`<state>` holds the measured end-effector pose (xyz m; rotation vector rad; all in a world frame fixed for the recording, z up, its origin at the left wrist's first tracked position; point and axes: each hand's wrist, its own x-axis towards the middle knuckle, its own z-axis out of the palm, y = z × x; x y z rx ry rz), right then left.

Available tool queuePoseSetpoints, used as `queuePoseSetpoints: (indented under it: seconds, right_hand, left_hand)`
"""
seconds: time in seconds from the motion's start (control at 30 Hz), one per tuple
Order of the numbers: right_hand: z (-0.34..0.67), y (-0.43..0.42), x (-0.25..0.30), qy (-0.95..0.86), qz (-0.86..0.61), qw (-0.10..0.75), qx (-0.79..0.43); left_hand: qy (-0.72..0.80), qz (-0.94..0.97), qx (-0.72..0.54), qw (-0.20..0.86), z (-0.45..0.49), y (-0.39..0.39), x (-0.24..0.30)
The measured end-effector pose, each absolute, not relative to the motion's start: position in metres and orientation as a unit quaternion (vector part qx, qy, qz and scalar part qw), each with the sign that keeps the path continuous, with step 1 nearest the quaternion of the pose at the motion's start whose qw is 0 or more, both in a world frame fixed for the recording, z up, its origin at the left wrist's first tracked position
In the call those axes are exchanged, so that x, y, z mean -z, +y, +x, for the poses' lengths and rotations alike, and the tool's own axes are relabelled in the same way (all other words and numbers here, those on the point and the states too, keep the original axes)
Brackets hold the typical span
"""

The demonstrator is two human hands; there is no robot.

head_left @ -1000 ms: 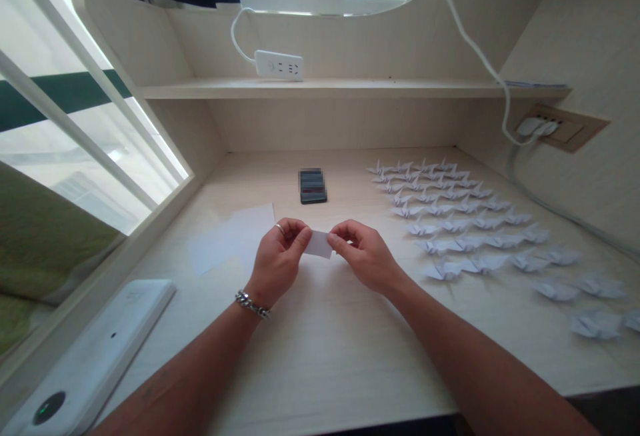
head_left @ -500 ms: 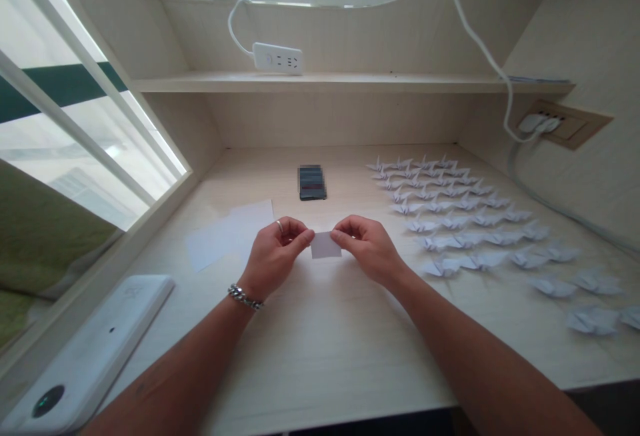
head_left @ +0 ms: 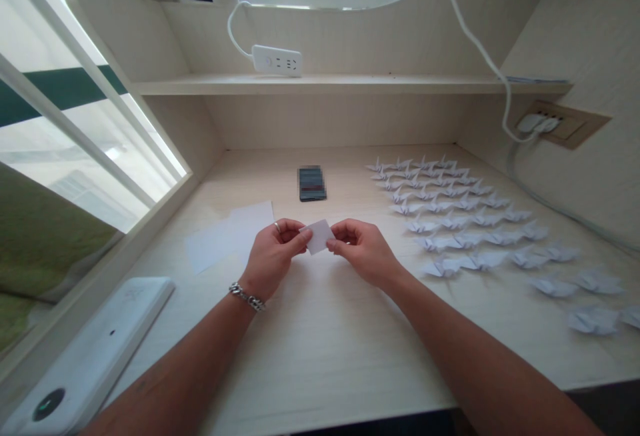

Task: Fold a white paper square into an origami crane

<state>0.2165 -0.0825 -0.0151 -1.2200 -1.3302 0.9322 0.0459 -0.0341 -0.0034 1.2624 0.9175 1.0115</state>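
Observation:
My left hand [head_left: 274, 256] and my right hand [head_left: 361, 248] both pinch a small white piece of paper [head_left: 318, 236] between them, a little above the pale wooden desk [head_left: 320, 329]. The paper is tilted, one corner pointing up. A ring sits on a left finger and a chain bracelet [head_left: 246, 297] on the left wrist. White paper sheets [head_left: 227, 239] lie flat on the desk just left of my left hand.
Several white folded paper cranes [head_left: 453, 223] lie in rows on the right. A dark phone [head_left: 311, 183] rests behind my hands. A white device [head_left: 90, 356] sits at the front left. A power strip [head_left: 277, 61] lies on the shelf, its cable [head_left: 480, 49] running to a wall socket [head_left: 545, 124].
The small paper has turned between my fingers from a level strip to a tilted position, and my hands have drawn slightly closer together.

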Motion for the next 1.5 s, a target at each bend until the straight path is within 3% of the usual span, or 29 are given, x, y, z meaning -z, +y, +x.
queuePoseSetpoints:
  seconds: [0.17,0.57,0.83,1.2,1.5]
  right_hand:
    - [0.2193,-0.0802,0.0165,-0.51,-0.519,0.585,-0.357]
    - [0.2118,-0.0859,0.0143,-0.5,-0.515,0.56,-0.414]
    - [0.2101,-0.0839,0.0167,-0.48,-0.493,0.569,-0.45]
    - [0.2094,-0.0863,0.0131,-0.492,-0.501,0.58,-0.413]
    - [0.2108,-0.085,0.0133,-0.486,-0.509,0.551,-0.448]
  left_hand:
    - [0.374,0.594,-0.374,0.606,0.0458,-0.0366,0.0041]
    - [0.419,0.672,-0.294,0.535,0.0478,-0.0383,0.007]
    - [0.425,0.627,-0.341,0.557,0.0483,-0.0405,0.003]
    - [0.407,0.646,-0.31,0.566,0.0478,-0.0384,0.0034]
    - [0.415,0.6,-0.344,0.591,0.0478,-0.0381,0.0042]
